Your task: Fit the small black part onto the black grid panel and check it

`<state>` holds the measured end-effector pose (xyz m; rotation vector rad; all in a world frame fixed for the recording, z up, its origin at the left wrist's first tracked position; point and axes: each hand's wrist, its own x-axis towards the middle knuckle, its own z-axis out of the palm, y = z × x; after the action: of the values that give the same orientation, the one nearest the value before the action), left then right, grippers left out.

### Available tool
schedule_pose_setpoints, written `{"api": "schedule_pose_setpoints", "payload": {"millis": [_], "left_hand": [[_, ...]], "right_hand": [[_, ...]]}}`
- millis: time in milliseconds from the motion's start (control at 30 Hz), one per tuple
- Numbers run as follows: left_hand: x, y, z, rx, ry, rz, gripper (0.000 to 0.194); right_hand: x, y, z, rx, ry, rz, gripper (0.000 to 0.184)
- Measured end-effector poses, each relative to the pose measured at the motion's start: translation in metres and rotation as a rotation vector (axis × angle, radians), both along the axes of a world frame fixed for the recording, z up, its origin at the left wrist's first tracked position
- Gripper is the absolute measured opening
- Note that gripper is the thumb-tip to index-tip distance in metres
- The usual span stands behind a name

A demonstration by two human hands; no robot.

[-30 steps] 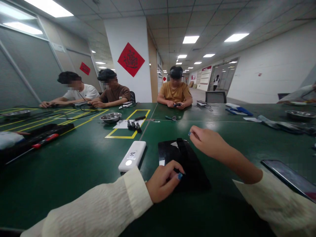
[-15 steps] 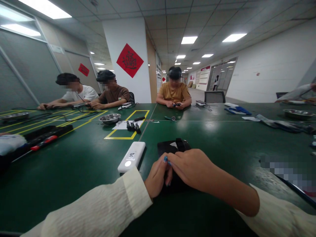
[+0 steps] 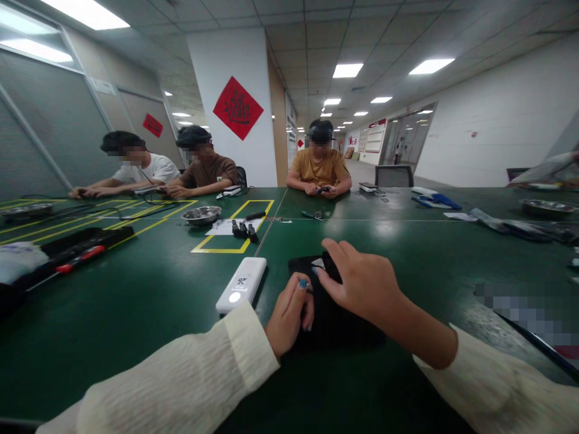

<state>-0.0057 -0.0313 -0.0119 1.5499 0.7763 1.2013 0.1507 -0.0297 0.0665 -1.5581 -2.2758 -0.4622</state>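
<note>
A flat black case (image 3: pixel 330 319) with a strap lies on the green table (image 3: pixel 136 313) right in front of me. My left hand (image 3: pixel 289 313) rests on the case's left edge with its fingers curled against it. My right hand (image 3: pixel 362 283) hovers over the upper part of the case, thumb and fingers spread and bent, fingertips near the strap and a small white patch (image 3: pixel 319 263). A white power bank (image 3: pixel 242 284) lies just left of the case. Both arms wear cream sleeves.
A blurred-out flat device (image 3: pixel 525 313) lies at the right. A red-handled screwdriver in a black tray (image 3: pixel 76 258) lies left. A metal bowl (image 3: pixel 202 215) and small black parts (image 3: pixel 244 229) sit in a yellow-taped square. Three people sit across the table, working.
My right hand came down from above the table onto the case beside my left hand, then slid up toward the strap. My left hand's fingers curled in along the case's edge.
</note>
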Motion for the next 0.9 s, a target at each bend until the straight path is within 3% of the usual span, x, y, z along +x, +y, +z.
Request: {"api": "schedule_pose_setpoints", "payload": {"millis": [133,300,433,667,900], "left_hand": [[0.000,0.007,-0.004,-0.024,-0.015,0.051,0.029],[-0.003,0.017,-0.006,-0.038,-0.028,0.144,0.029],[-0.003,0.021,-0.005,-0.023,-0.017,0.141,0.031],[-0.005,0.013,0.003,0.102,-0.087,0.286,0.031],[-0.006,0.001,0.008,0.197,-0.195,0.289,0.027]], "right_hand": [[0.007,0.021,-0.008,-0.085,0.037,-0.154,0.059],[0.009,0.026,-0.014,-0.244,0.064,-0.082,0.053],[0.008,0.024,-0.019,-0.276,0.098,-0.019,0.049],[0.020,0.039,-0.019,-0.337,0.401,0.001,0.044],[0.052,0.043,-0.023,-0.486,0.804,-0.003,0.051]]}}
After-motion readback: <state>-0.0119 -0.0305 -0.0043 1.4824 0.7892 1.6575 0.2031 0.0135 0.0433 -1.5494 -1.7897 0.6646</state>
